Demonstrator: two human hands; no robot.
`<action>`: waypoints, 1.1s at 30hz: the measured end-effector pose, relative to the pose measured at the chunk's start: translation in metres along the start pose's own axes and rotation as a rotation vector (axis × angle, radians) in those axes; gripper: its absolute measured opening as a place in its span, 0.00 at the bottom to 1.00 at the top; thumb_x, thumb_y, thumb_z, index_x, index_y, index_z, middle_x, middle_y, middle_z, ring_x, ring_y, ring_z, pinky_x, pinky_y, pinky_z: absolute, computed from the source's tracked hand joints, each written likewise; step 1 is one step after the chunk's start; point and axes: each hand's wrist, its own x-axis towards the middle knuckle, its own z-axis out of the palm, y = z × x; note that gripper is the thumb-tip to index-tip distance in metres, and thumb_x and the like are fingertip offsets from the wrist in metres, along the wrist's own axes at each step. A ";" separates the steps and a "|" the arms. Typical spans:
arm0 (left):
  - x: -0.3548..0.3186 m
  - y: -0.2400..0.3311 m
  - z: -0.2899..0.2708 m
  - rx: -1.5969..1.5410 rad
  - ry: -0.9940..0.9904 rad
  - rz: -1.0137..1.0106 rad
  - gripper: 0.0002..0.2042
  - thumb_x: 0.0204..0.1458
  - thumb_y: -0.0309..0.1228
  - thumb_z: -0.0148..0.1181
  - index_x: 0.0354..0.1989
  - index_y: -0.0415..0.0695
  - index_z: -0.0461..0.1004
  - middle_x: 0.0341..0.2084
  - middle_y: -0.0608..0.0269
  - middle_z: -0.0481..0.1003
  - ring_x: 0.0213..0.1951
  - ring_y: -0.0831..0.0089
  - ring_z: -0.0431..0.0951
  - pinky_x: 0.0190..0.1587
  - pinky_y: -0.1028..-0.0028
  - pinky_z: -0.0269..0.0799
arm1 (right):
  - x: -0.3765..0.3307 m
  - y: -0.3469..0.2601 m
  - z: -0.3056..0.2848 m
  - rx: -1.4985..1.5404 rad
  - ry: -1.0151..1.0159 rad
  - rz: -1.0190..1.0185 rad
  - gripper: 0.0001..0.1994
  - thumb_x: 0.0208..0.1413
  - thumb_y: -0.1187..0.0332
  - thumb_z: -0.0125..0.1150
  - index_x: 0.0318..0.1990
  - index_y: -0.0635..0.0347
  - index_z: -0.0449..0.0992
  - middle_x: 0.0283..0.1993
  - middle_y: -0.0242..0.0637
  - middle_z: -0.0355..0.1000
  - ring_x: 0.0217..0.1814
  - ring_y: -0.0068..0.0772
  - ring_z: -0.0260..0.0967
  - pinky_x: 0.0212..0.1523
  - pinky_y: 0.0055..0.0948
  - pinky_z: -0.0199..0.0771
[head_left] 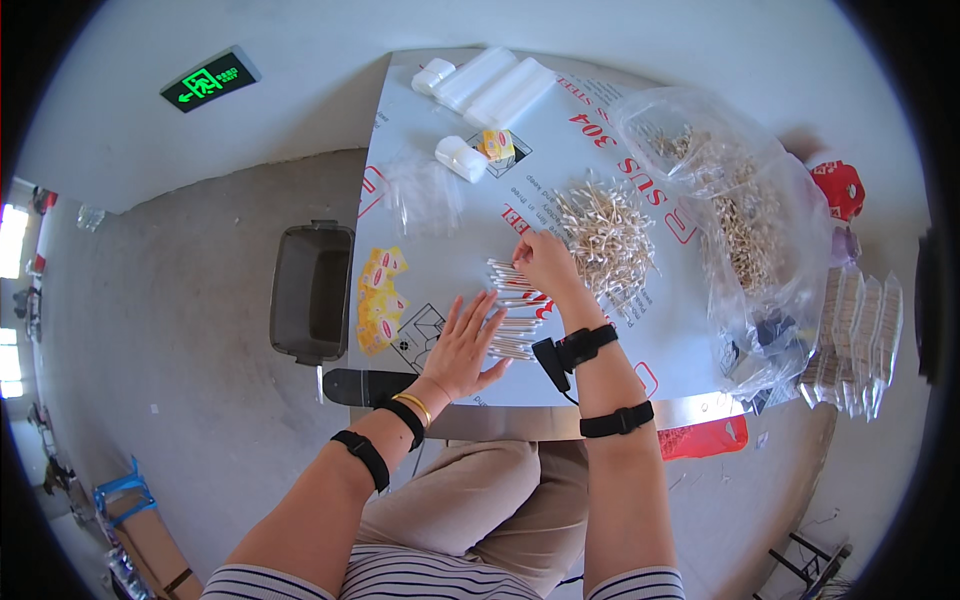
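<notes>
Head view: I sit at a table (440,250) covered in white protective film. A row of cotton swabs (512,310) lies side by side before me, apparently aligned for counting. My left hand (462,348) is spread flat, fingers wide, resting against the near left end of the row and gripping nothing. My right hand (545,262) is pinched nearly closed on swabs at the far end. A loose swab pile (605,235) sits just right, clear bags (750,220) beyond.
</notes>
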 end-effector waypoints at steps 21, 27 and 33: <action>-0.001 -0.002 0.001 -0.069 0.050 0.010 0.38 0.56 0.48 0.54 0.69 0.36 0.52 0.70 0.47 0.50 0.72 0.53 0.51 0.74 0.51 0.40 | -0.171 0.046 0.022 0.252 0.745 0.292 0.07 0.59 0.71 0.57 0.31 0.64 0.72 0.29 0.42 0.70 0.31 0.44 0.67 0.33 0.39 0.66; -0.001 -0.005 0.000 -0.085 0.084 0.022 0.38 0.55 0.46 0.54 0.70 0.37 0.52 0.70 0.45 0.50 0.71 0.47 0.50 0.73 0.50 0.42 | -0.170 0.043 0.034 -0.132 0.746 0.137 0.07 0.60 0.69 0.54 0.30 0.61 0.69 0.31 0.43 0.66 0.37 0.49 0.63 0.41 0.45 0.63; 0.000 -0.005 0.001 -0.263 0.139 0.010 0.33 0.58 0.42 0.54 0.69 0.39 0.54 0.70 0.45 0.50 0.72 0.44 0.49 0.73 0.50 0.42 | -0.169 0.041 0.034 -0.248 0.703 0.228 0.07 0.59 0.68 0.54 0.31 0.60 0.70 0.37 0.43 0.66 0.43 0.47 0.63 0.45 0.44 0.62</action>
